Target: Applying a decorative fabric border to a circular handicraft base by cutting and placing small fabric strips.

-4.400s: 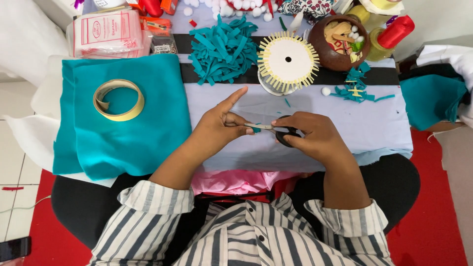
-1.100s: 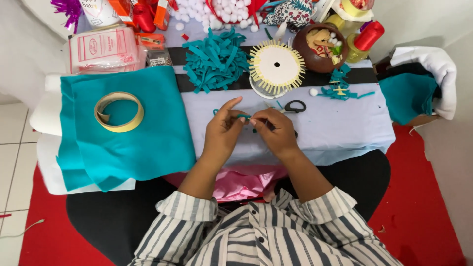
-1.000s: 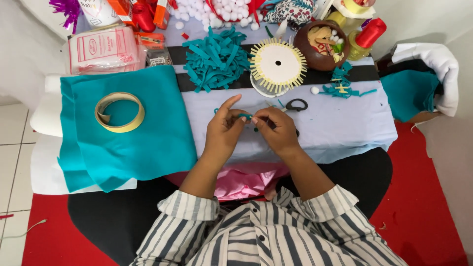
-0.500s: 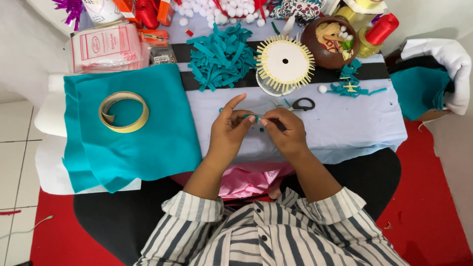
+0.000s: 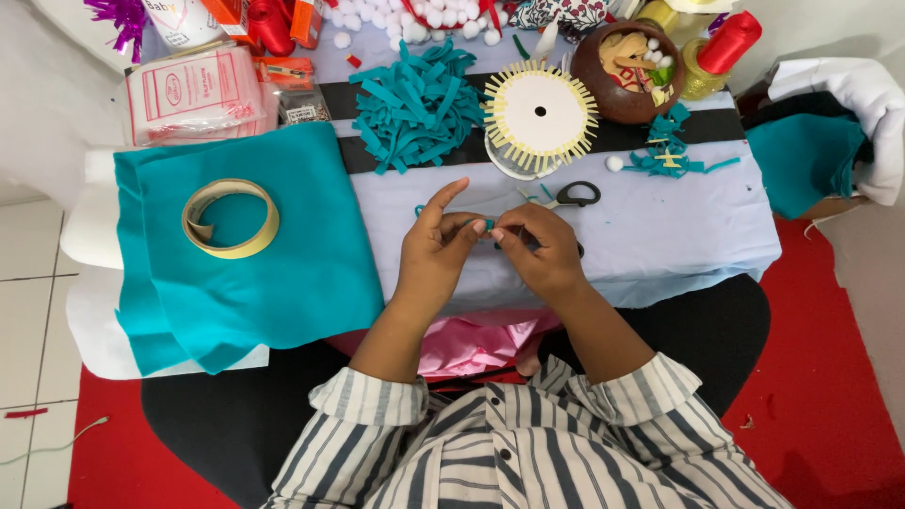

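Observation:
My left hand (image 5: pixel 436 247) and my right hand (image 5: pixel 537 247) meet over the pale blue cloth (image 5: pixel 660 236) on the low table. Between their fingertips they pinch a small teal felt strip (image 5: pixel 479 224), mostly hidden by the fingers. My left index finger points up and away. Black-handled scissors (image 5: pixel 572 196) lie on the cloth just beyond my right hand. A pile of cut teal felt strips (image 5: pixel 415 104) sits further back, next to a round cream disc with fringed edges (image 5: pixel 539 115).
A large teal felt sheet (image 5: pixel 283 273) with a roll of tape (image 5: pixel 231 219) on it lies at left. A brown bowl (image 5: pixel 594 66) of bits, white pompoms (image 5: pixel 415 17), a red thread spool (image 5: pixel 728 42) and a pink packet (image 5: pixel 193 90) stand at the back. More teal felt (image 5: pixel 801 160) is at right.
Earlier my right hand held the scissors over the strip; now they lie on the cloth and both hands pinch the strip. The view has shifted slightly.

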